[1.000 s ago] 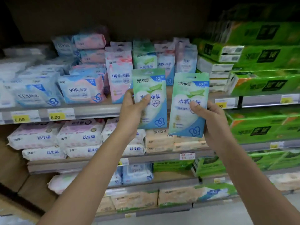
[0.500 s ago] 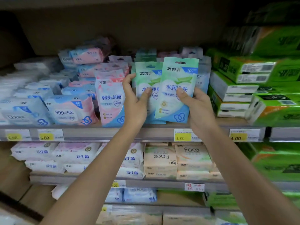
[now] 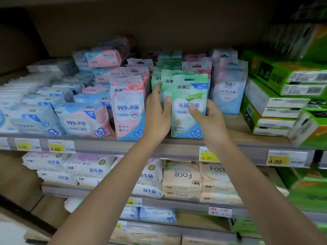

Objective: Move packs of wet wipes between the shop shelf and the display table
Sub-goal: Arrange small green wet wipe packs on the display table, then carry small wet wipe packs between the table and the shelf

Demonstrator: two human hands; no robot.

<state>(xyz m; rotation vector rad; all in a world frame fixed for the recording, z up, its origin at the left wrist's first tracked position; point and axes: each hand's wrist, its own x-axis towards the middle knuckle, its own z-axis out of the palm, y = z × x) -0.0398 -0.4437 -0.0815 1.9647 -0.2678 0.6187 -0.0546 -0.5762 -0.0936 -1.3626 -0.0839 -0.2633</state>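
Wipe packs [image 3: 187, 126]: two green, sitting at shelf lip [image 3: 99, 147] | left hand [image 3: 157, 115] gripping rear pack [image 3: 166, 86] | right hand [image 3: 209, 121] pinching front pack [image 3: 190, 93] | pink pack [image 3: 127, 110] crowding 9 o'clock

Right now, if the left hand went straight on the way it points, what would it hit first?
Probably the upright green wet-wipe packs standing further back on the shelf; the left hand and the green pack it grips point at them. Depth is unclear.
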